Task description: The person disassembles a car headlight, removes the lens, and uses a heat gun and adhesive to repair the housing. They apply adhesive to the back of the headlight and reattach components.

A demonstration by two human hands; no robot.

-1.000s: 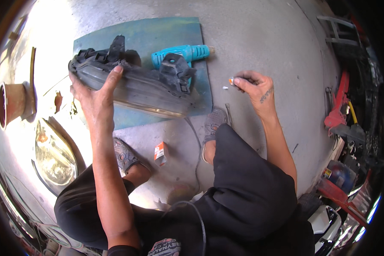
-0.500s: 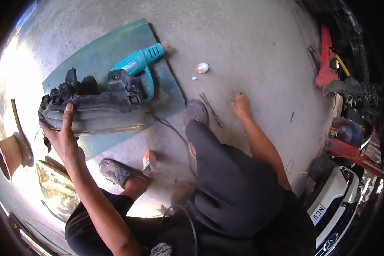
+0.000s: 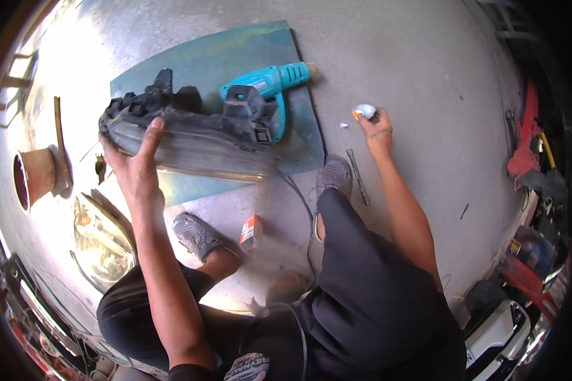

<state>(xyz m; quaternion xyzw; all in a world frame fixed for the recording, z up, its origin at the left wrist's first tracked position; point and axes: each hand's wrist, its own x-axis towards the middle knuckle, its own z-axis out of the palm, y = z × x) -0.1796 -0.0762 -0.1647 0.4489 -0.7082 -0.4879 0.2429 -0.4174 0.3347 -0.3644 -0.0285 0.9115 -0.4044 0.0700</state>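
My left hand (image 3: 140,162) grips the left end of a car headlight (image 3: 203,149), its thumb across the top edge. The headlight has a black housing with mounting tabs and a clear, dull lens edge, and is held over a blue-green sheet (image 3: 260,47). My right hand (image 3: 379,133) has its fingers closed round a small white bottle with an orange label (image 3: 365,110) at the floor. Close by lies a small white cap-like piece (image 3: 344,126). Behind the headlight, a teal heat gun (image 3: 267,81) rests on the sheet, partly hidden.
A metal socket wrench (image 3: 358,178) lies beside my right shoe (image 3: 334,174). An orange-and-white box (image 3: 251,233) stands between my feet. Another headlight (image 3: 102,244) and a brown pot (image 3: 35,178) are at left. A red jack (image 3: 525,140) and car parts line the right side.
My right hand has moved forward from the bare floor to the small white bottle and closed on it. The left hand still holds the headlight. The whole view has shifted.
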